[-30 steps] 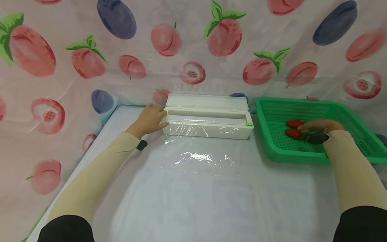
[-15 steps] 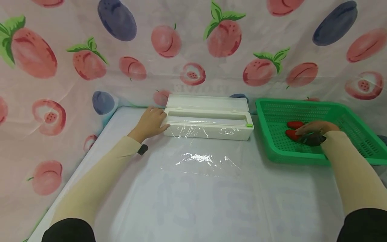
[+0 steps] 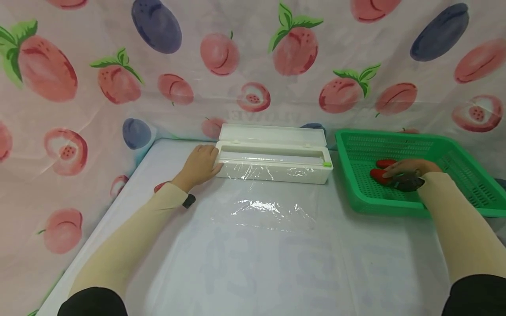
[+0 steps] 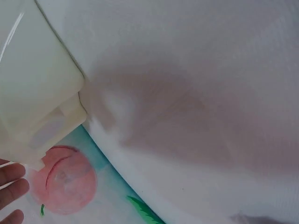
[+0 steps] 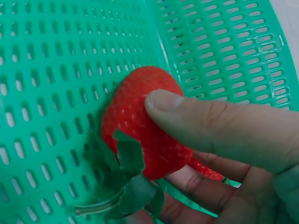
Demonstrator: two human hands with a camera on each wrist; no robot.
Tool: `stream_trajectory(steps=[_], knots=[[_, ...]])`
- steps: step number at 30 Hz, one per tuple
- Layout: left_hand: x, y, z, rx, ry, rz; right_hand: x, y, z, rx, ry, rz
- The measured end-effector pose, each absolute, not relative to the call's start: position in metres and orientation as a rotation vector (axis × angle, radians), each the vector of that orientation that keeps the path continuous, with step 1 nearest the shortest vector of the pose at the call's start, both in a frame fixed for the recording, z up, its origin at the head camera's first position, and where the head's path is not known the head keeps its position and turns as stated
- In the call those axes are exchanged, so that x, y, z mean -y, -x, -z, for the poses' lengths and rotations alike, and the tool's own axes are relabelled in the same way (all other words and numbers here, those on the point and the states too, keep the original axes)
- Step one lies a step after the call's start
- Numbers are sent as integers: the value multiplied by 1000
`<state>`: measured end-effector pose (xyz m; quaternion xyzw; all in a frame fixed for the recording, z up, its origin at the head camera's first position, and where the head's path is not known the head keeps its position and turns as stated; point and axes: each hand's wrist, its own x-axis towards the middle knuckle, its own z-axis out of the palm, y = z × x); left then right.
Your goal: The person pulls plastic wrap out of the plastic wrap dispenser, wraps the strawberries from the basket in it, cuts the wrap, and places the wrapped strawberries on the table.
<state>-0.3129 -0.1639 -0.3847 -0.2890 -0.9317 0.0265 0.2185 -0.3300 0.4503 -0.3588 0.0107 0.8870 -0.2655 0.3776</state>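
My right hand [image 3: 411, 167] is inside the green plastic basket [image 3: 356, 197]. Its thumb and fingers pinch a red strawberry [image 5: 145, 116] with green leaves and a stem, close over the slotted basket floor. A second strawberry [image 3: 386, 163] lies just behind, partly hidden by the fingers in the right wrist view. At the left end of the white cling film dispenser [image 3: 272, 173], my left hand [image 3: 199, 164] grips the end, thumb at the front and fingers towards the back. In the left wrist view its fingertips [image 4: 14, 189] show by the dispenser's back corner.
The dispenser's lid [image 3: 272, 135] stands open behind it. A sheet of clear film [image 3: 261, 210] runs from its front onto the white table [image 3: 276, 272]. A small red patch [image 3: 159, 187] peeks out beside the left sleeve. A fruit-print cloth [image 3: 253, 57] hangs behind.
My right hand has shifted slightly left, its fingers closing round the front strawberry, which has moved a little. The left hand stays at the dispenser, and the red patch beside the sleeve has come into view.
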Motion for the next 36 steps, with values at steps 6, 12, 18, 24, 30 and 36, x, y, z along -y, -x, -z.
stream_trajectory(steps=[6,12,18,24,30,36], knots=[[164,312,388,2566,777,-84,-452,332,359,-2267,69,656],[165,314,392,2585,779,-33,-454,333,357,-2226,66,829],[165,315,395,2570,785,14,-450,338,349,-2172,124,924],[165,317,395,2533,795,20,-441,338,337,-2151,104,1047],[165,317,394,2550,798,15,-429,334,320,-2079,128,1163],[166,316,395,2568,794,14,-412,324,293,-2048,195,1218]])
